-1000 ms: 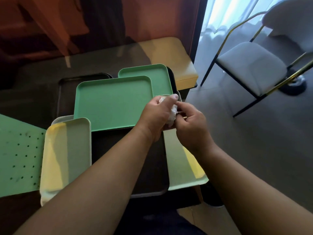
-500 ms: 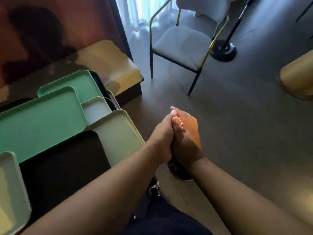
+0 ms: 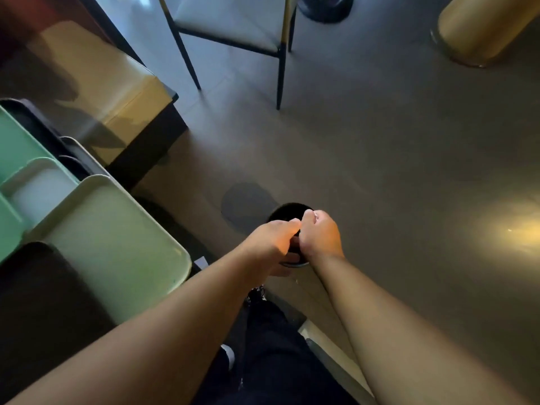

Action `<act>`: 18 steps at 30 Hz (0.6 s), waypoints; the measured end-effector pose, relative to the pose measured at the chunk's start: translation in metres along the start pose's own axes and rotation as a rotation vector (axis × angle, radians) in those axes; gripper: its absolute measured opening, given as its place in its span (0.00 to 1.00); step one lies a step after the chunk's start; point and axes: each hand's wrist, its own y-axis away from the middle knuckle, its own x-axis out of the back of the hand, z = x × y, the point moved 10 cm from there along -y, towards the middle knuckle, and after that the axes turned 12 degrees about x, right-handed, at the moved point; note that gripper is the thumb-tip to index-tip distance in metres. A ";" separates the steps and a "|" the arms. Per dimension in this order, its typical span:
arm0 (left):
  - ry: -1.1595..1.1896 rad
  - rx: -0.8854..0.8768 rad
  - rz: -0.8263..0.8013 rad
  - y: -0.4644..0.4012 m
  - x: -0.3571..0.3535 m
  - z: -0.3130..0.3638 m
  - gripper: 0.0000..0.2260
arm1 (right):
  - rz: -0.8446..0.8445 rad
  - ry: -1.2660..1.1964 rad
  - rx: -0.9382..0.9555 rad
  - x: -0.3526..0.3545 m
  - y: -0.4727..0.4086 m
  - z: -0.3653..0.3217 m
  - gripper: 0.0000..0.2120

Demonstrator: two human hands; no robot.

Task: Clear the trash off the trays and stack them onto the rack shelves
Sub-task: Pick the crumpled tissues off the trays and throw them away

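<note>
My left hand point(image 3: 273, 238) and my right hand point(image 3: 321, 233) are side by side, knuckles up, right above a small black trash bin point(image 3: 287, 208) on the floor. Their fingers curl downward out of sight, so any trash in them is hidden. At the left, several trays overlap on the table: a pale green tray point(image 3: 117, 241) nearest the bin, a small whitish tray point(image 3: 38, 191), a green tray point(image 3: 14, 147) and a black tray point(image 3: 43, 302). No trash shows on the visible tray parts.
A yellow-topped bench point(image 3: 111, 89) stands behind the trays. A white chair with thin black legs point(image 3: 233, 27) is at the top, a gold cylinder base point(image 3: 479, 27) at the top right. Grey floor spreads to the right. My dark trousers show below.
Both hands, pressed together around a crumpled white tissue over the trays, swung right and down to the floor bin. The tissue is no longer visible.
</note>
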 end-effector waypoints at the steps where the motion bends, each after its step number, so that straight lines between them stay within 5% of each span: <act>1: 0.010 -0.011 0.005 -0.008 0.000 -0.001 0.16 | 0.015 -0.010 -0.068 0.000 -0.006 0.020 0.18; 7: 0.017 -0.018 -0.067 -0.048 -0.008 -0.017 0.30 | 0.095 -0.238 -0.318 -0.015 -0.028 0.098 0.13; 13: 0.030 -0.008 0.009 -0.075 0.005 -0.022 0.32 | 0.014 -0.427 -0.467 -0.037 -0.050 0.125 0.38; 18: 0.105 -0.029 0.065 -0.066 0.021 -0.019 0.29 | -0.052 -0.341 -0.469 -0.031 -0.045 0.124 0.35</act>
